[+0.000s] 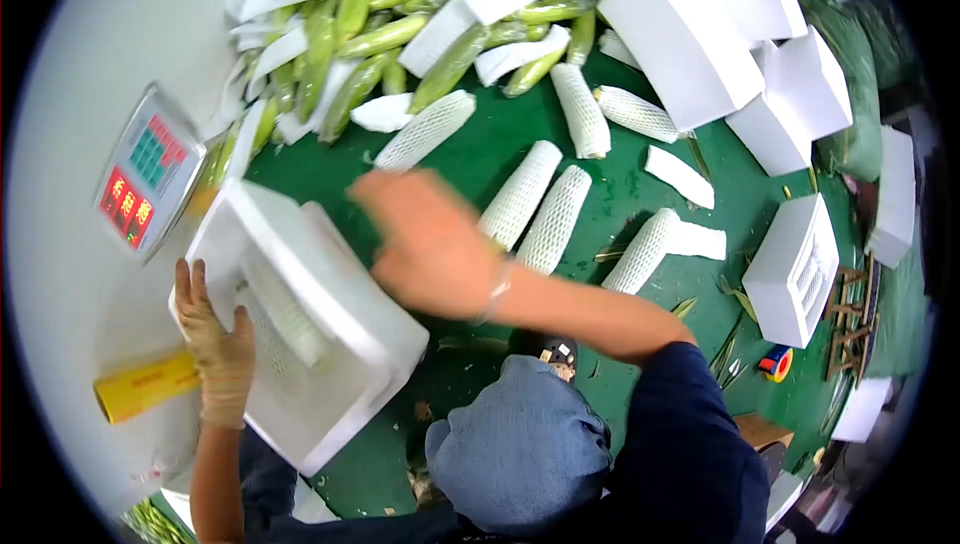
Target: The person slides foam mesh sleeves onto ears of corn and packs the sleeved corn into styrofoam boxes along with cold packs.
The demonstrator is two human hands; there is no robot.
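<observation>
My left hand [215, 354], in a pale glove, grips the left wall of a white foam box [345, 399]. The box is tilted on the left side, with a net-wrapped piece [285, 319] inside. My right hand [425, 239] is blurred by motion above the green surface, just right of the box; its fingers are smeared. Past its fingertips lies a net-wrapped piece [425, 131]. Two more net-wrapped pieces [520, 194] [553, 219] lie side by side to its right.
Film-wrapped green cobs [385, 36] and white foam sheets are heaped at the back. A scale [150, 174] with red digits stands left, above a yellow roll [147, 386]. White foam boxes [680, 34] [790, 269] and a tape roll [775, 363] are right. Blue cloth [525, 444] shows below.
</observation>
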